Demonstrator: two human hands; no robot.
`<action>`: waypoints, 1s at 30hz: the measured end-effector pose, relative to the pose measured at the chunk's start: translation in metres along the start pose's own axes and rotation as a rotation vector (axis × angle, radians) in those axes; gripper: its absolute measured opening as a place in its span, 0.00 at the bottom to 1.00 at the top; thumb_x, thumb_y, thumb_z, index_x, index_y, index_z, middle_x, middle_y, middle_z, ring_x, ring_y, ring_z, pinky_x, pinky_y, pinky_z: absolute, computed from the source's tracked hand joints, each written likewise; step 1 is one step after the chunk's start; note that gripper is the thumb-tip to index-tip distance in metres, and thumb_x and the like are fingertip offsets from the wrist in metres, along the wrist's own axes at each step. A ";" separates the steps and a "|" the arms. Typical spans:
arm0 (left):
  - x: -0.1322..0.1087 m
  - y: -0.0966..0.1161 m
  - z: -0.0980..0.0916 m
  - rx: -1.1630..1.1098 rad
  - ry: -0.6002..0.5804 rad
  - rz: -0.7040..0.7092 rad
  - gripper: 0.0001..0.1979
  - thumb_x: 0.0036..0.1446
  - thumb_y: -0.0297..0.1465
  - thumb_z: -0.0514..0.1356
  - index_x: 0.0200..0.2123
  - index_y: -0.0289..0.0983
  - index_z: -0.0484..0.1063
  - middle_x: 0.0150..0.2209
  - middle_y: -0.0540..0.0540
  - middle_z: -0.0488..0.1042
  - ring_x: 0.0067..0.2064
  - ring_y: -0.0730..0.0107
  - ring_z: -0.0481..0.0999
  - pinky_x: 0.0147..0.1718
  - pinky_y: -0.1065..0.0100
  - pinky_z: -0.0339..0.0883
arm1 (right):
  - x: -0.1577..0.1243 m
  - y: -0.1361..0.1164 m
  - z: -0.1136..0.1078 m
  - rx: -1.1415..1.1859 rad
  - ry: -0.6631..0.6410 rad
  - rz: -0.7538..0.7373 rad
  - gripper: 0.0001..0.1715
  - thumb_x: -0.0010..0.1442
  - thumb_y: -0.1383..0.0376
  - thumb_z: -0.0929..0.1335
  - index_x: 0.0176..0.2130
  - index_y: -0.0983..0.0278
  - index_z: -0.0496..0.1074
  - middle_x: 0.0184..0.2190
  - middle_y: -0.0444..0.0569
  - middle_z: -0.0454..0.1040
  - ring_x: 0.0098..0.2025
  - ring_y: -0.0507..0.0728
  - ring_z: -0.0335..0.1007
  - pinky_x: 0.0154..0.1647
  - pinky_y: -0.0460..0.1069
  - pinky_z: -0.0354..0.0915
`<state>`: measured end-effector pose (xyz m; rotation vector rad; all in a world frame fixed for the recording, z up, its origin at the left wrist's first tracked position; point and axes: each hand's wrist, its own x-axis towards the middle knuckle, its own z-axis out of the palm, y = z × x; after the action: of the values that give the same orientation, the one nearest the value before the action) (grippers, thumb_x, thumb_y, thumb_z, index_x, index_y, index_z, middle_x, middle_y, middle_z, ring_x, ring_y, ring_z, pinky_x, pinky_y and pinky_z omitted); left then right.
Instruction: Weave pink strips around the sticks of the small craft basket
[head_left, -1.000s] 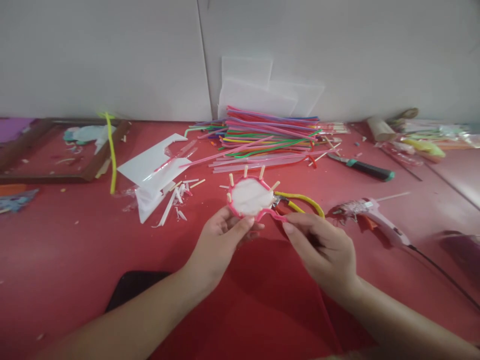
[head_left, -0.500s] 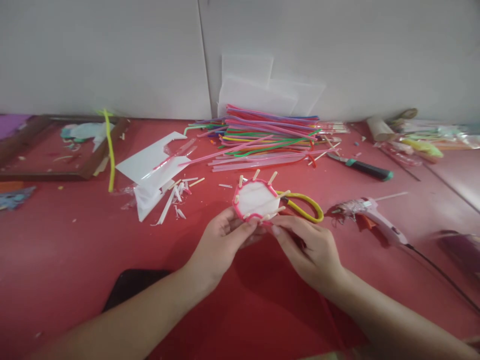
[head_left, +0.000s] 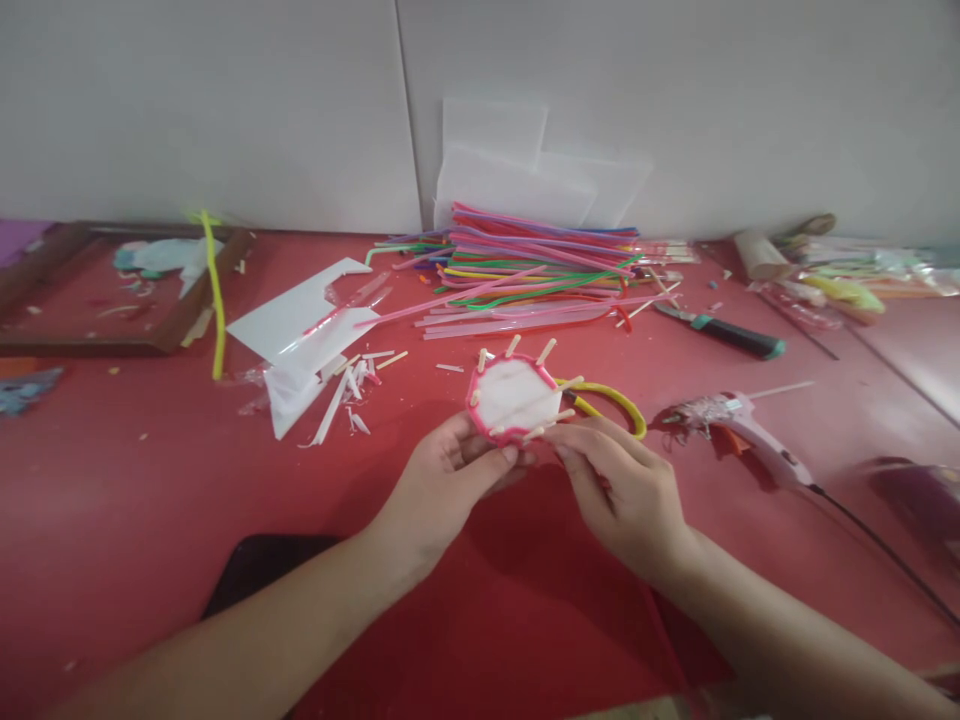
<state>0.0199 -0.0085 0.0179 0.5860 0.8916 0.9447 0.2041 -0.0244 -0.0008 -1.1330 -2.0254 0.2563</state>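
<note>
My left hand (head_left: 450, 480) grips the near edge of a small white disc (head_left: 516, 395) that has short wooden sticks standing around its rim and a pink pipe cleaner woven around them. My right hand (head_left: 619, 485) pinches the pink pipe cleaner at the disc's near right side, fingers closed. Both hands hold the piece just above the red table (head_left: 150, 520). A yellow pipe cleaner (head_left: 619, 400) lies curved behind my right hand.
A pile of coloured straws and pipe cleaners (head_left: 525, 265) lies at the back. White sheet scraps (head_left: 307, 335) sit to the left, a wooden tray (head_left: 97, 290) far left. A knife (head_left: 731, 335) and a pink glue gun (head_left: 750, 430) lie to the right. A black phone (head_left: 262, 575) is near my left arm.
My right hand has moved left and closer to the disc, drawing the loose pink pipe cleaner end in against its rim. The disc has turned slightly in my left hand.
</note>
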 end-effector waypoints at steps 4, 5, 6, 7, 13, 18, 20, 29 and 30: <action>0.001 0.001 -0.001 -0.103 -0.032 -0.060 0.08 0.52 0.25 0.67 0.37 0.34 0.78 0.36 0.45 0.83 0.40 0.67 0.82 0.44 0.68 0.75 | 0.001 0.003 0.000 -0.024 0.011 -0.070 0.20 0.61 0.80 0.62 0.47 0.64 0.72 0.40 0.52 0.76 0.44 0.54 0.75 0.44 0.48 0.72; 0.001 0.001 -0.001 -0.122 -0.034 -0.071 0.06 0.53 0.25 0.67 0.37 0.34 0.78 0.36 0.44 0.83 0.39 0.67 0.82 0.43 0.67 0.75 | 0.001 0.003 0.000 -0.023 0.011 -0.076 0.20 0.61 0.80 0.61 0.47 0.64 0.72 0.40 0.52 0.76 0.44 0.54 0.75 0.44 0.48 0.72; 0.002 0.001 -0.002 -0.132 -0.035 -0.077 0.05 0.54 0.26 0.66 0.36 0.33 0.78 0.36 0.44 0.83 0.39 0.67 0.82 0.43 0.67 0.76 | 0.001 0.003 0.000 -0.017 0.010 -0.077 0.20 0.61 0.80 0.61 0.47 0.64 0.72 0.40 0.52 0.76 0.44 0.54 0.75 0.44 0.48 0.72; 0.002 0.001 -0.002 -0.134 -0.035 -0.080 0.04 0.55 0.26 0.66 0.36 0.33 0.79 0.35 0.44 0.83 0.38 0.67 0.82 0.42 0.67 0.76 | 0.002 0.003 0.000 -0.007 0.007 -0.076 0.20 0.61 0.80 0.61 0.47 0.64 0.73 0.40 0.52 0.76 0.44 0.54 0.75 0.44 0.48 0.72; 0.003 -0.003 -0.004 -0.109 -0.043 -0.068 0.03 0.54 0.26 0.68 0.34 0.35 0.80 0.34 0.47 0.83 0.38 0.69 0.82 0.43 0.68 0.75 | 0.001 0.001 0.001 0.013 -0.021 -0.030 0.18 0.63 0.77 0.63 0.49 0.64 0.72 0.40 0.52 0.76 0.43 0.55 0.75 0.44 0.48 0.72; 0.002 -0.003 -0.005 -0.054 -0.035 -0.078 0.09 0.51 0.27 0.71 0.37 0.38 0.79 0.35 0.49 0.82 0.39 0.72 0.80 0.43 0.69 0.74 | 0.000 0.000 0.002 0.003 -0.003 -0.025 0.14 0.63 0.74 0.66 0.47 0.64 0.74 0.34 0.50 0.76 0.37 0.53 0.75 0.37 0.48 0.72; 0.002 -0.002 -0.005 -0.026 -0.021 -0.079 0.11 0.49 0.28 0.72 0.37 0.38 0.79 0.35 0.50 0.82 0.39 0.72 0.79 0.41 0.70 0.74 | 0.001 0.000 0.002 0.020 -0.002 -0.016 0.13 0.63 0.74 0.66 0.47 0.64 0.74 0.35 0.50 0.76 0.37 0.53 0.76 0.38 0.47 0.72; 0.002 -0.001 -0.003 -0.048 -0.024 -0.059 0.07 0.48 0.30 0.72 0.30 0.37 0.78 0.30 0.50 0.79 0.36 0.70 0.77 0.38 0.67 0.71 | 0.003 -0.005 0.001 0.020 0.028 -0.010 0.12 0.62 0.73 0.67 0.45 0.63 0.74 0.34 0.49 0.78 0.35 0.53 0.77 0.35 0.47 0.73; 0.001 -0.001 -0.003 -0.042 -0.016 -0.059 0.07 0.48 0.30 0.72 0.31 0.37 0.78 0.30 0.50 0.79 0.36 0.69 0.77 0.38 0.67 0.71 | 0.003 -0.006 0.001 0.004 0.030 -0.002 0.11 0.62 0.72 0.67 0.45 0.63 0.74 0.34 0.49 0.79 0.35 0.54 0.77 0.35 0.47 0.73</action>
<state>0.0179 -0.0074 0.0151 0.5280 0.8677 0.9025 0.1990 -0.0253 0.0034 -1.1260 -1.9985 0.2415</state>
